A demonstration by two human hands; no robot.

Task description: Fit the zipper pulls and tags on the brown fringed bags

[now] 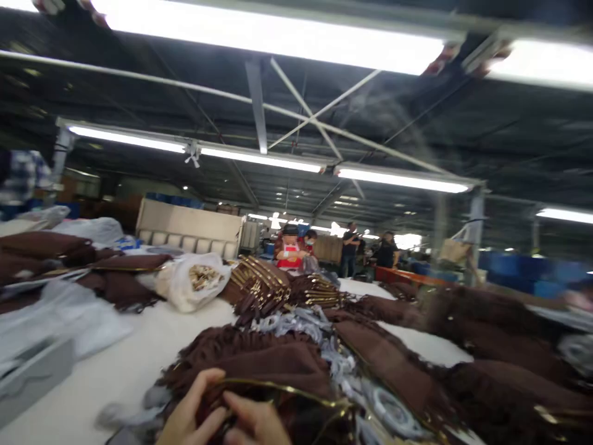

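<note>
A brown cloth piece with a gold-coloured metal edge (pixel 278 387) lies at the bottom centre. My left hand (pixel 197 411) is closed on its left end, thumb and fingers bent round the edge. Close beside it, my right hand (pixel 254 417) pinches the same piece just under the gold edge. The fingertips of both hands nearly meet. Behind them sits a heap of brown cloth (pixel 259 355), with grey plastic-like strips (pixel 333 352) along its right side. The lower parts of both hands are cut off by the frame, and the picture is somewhat blurred.
On the white table (pixel 111 383) stand a plastic bag of gold-coloured parts (pixel 197 281) and stacked gold-edged brown pieces (pixel 262 281). A grey box (pixel 37 377) is at the lower left. More brown pieces (pixel 504 334) lie right. A person in a red apron (pixel 290 250) is across the table.
</note>
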